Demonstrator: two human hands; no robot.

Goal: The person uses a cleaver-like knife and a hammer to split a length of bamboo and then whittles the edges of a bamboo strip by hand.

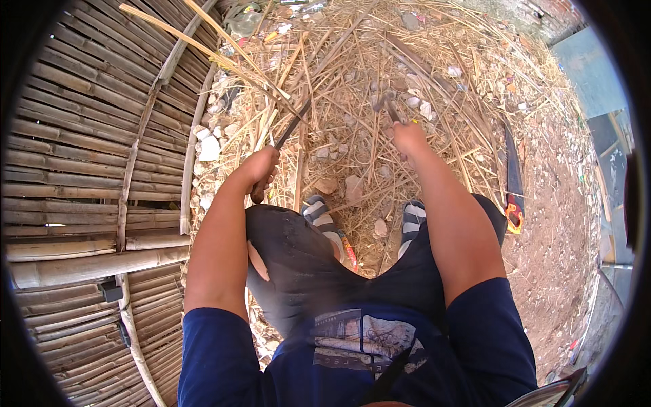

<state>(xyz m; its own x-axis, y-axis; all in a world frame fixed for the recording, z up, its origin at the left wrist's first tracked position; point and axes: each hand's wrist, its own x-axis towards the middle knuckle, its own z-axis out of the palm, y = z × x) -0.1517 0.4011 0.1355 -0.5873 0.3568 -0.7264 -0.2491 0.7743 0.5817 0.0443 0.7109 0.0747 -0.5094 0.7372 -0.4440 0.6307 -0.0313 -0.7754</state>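
My left hand point(260, 167) is closed around the handle of a long dark-bladed knife point(293, 126), like a machete. Its butt shows below my fist, and the blade slants up and to the right over the straw. In front of my right knee, my right hand point(409, 138) grips a hammer point(386, 104), its metal head pointing away from me. The two tools are apart. Split bamboo strips point(224, 61) lie beyond the knife's tip, reaching toward the far left.
On the left is a bamboo-slat wall point(88, 142). A handsaw point(513, 173) with an orange handle lies right of my knee. Bamboo scraps, straw and stones point(354, 190) litter the ground around my sandals point(319, 214). Blue-grey panels point(593, 74) stand at the far right.
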